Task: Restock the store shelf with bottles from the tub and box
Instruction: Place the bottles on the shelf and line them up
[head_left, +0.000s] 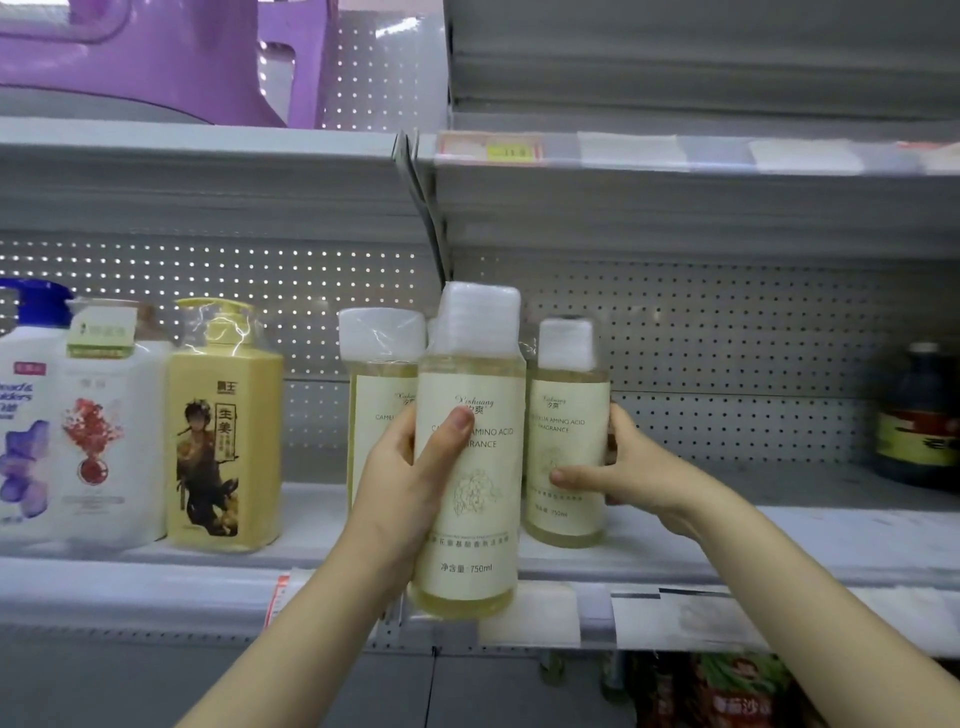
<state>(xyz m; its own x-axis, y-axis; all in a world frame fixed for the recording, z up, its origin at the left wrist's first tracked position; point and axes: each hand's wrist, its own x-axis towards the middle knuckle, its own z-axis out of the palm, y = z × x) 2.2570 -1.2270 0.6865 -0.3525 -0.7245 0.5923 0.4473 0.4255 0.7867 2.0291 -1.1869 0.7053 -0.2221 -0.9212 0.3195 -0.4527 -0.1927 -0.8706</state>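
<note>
My left hand (410, 478) grips a pale yellow 750 ml bottle (470, 499) with a cream label and a wrapped white cap, held in the air in front of the shelf edge (727, 571). My right hand (613, 467) holds a second, identical bottle (569, 431) that stands on the shelf, thumb on its front and fingers behind it. A third bottle of the same kind (382, 384) stands on the shelf behind my left hand, partly hidden.
To the left stand a yellow square bottle (223, 431), a white bottle with red flowers (109, 431) and a white and blue shampoo bottle (26, 415). A dark bottle (917, 415) stands far right. The upper shelf (208, 171) overhangs, with purple stools (156, 57) on it.
</note>
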